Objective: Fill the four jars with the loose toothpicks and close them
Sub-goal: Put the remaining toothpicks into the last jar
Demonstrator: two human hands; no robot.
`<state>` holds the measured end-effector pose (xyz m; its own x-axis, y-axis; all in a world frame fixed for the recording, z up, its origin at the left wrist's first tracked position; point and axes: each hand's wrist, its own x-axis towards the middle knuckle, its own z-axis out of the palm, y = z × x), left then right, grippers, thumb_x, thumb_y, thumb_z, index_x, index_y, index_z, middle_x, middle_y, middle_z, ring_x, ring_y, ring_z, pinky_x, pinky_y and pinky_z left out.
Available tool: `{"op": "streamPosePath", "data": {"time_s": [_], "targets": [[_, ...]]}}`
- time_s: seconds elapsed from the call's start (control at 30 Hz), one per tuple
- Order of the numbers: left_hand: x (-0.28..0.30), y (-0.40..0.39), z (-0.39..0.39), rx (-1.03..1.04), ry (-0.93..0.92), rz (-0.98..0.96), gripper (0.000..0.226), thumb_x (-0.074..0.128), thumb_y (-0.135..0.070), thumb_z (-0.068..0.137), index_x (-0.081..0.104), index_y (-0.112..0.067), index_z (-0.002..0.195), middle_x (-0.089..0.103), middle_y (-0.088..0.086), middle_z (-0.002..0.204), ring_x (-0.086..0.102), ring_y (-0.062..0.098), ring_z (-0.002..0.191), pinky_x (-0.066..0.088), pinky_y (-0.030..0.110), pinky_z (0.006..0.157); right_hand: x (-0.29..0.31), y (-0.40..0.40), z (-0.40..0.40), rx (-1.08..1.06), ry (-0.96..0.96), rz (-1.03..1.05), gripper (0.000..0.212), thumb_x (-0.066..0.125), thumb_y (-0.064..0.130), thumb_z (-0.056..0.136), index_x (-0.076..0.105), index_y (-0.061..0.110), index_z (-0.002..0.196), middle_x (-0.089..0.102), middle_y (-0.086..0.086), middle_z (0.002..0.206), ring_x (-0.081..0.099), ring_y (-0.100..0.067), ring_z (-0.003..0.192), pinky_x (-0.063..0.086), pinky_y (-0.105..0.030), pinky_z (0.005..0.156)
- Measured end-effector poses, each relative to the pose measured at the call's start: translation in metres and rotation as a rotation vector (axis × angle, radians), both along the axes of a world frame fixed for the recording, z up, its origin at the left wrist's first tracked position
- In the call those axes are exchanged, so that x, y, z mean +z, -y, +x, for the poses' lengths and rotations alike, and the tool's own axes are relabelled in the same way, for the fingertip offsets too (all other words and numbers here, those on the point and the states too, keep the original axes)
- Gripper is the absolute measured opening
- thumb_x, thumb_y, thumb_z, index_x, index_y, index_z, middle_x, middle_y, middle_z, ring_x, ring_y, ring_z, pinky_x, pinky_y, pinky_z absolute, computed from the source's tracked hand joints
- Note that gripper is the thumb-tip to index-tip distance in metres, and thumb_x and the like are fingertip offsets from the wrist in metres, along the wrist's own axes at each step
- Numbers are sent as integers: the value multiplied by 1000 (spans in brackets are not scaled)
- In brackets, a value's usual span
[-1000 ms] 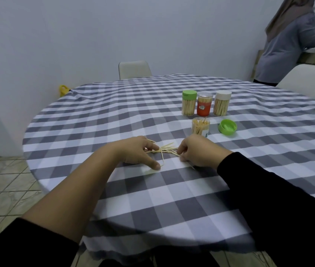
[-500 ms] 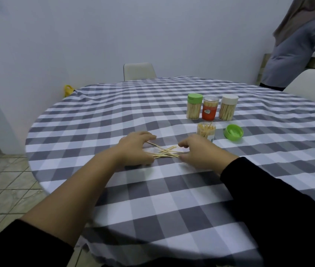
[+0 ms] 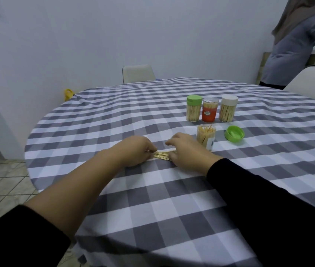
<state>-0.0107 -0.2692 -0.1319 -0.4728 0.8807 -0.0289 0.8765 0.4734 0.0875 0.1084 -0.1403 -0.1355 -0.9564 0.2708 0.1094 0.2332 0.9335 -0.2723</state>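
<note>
Three jars already stand capped in a row beyond my two hands: the green-lidded jar [image 3: 193, 108], the red-labelled jar [image 3: 209, 109] and the white-lidded jar [image 3: 228, 108], all packed with sticks. From the head view, the only one I have, the fourth, the open jar [image 3: 205, 136], sits just beyond and to the outside of my right hand [image 3: 186, 151], part-filled, and its green lid [image 3: 234, 133] lies upturned on the desk [image 3: 152, 199] further out on the same side.

Between my hands lies the last bundle of loose toothpicks [image 3: 162, 155], flat on the checked cloth. My left hand [image 3: 136, 150] has its fingers curled down onto one end of the bundle, and my right hand closes on the other end, so both grips are clamped on the sticks and squeeze them into line.

I judge this the final gather. To do it well I would keep the sticks parallel, press the ends square, then take the whole bundle in the right grip alone and tip it upright over the open jar. Strays on the cloth are likely, so a slow lift is best. The left hand could steady the jar, which looks light enough to topple.

A person in grey [image 3: 295, 47] stands far off, well beyond the jars.
</note>
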Motion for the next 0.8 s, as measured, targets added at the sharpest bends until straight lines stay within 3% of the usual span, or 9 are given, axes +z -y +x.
{"op": "streamPosePath", "data": {"time_s": [0.07,0.13,0.23,0.37,0.53,0.63,0.8], "targets": [[0,-1,1,-26,-47,-10,34,51,-23,97,59,-23,129,60,-2,123,56,17,104,46,32,96,-1,4,-2,68,58,47,51,50,33,94,39,15,140,40,-3,141,36,-22,129,32,-37,108],[0,-3,2,-48,-89,-26,33,50,-23,97,60,-24,128,61,-2,120,57,17,102,47,33,95,-6,6,-8,76,121,81,47,50,38,94,44,13,134,44,-7,135,40,-25,124,36,-38,104],[-3,-8,3,-60,-159,-75,36,52,-20,95,58,-27,130,61,-1,117,58,18,100,48,33,94,-10,3,-15,80,145,164,31,46,30,97,55,13,121,47,-10,122,45,-26,113,41,-37,98],[-8,-11,10,-67,-344,-160,46,54,-15,93,49,-28,137,62,2,118,59,22,104,51,34,92,-10,4,-13,98,99,281,30,43,14,96,60,11,120,49,-9,114,49,-26,105,43,-32,85],[-12,-15,29,-69,-568,-193,30,45,-19,97,55,-18,125,63,5,103,60,23,93,47,31,78,-9,4,-4,47,40,370,27,40,13,97,60,6,113,52,-11,111,51,-26,105,38,-29,74],[-12,-17,31,-26,-575,-190,24,48,-19,96,60,-14,116,63,6,102,61,22,89,45,30,73,-11,1,1,2,24,399,28,37,11,98,60,5,112,54,-13,112,52,-27,103,41,-31,75],[-9,-22,39,74,-453,-202,26,48,-17,97,60,-8,118,58,10,108,58,23,94,41,28,71,-12,-1,10,0,5,420,31,32,12,100,58,5,114,56,-13,113,54,-26,101,40,-30,77]]}}
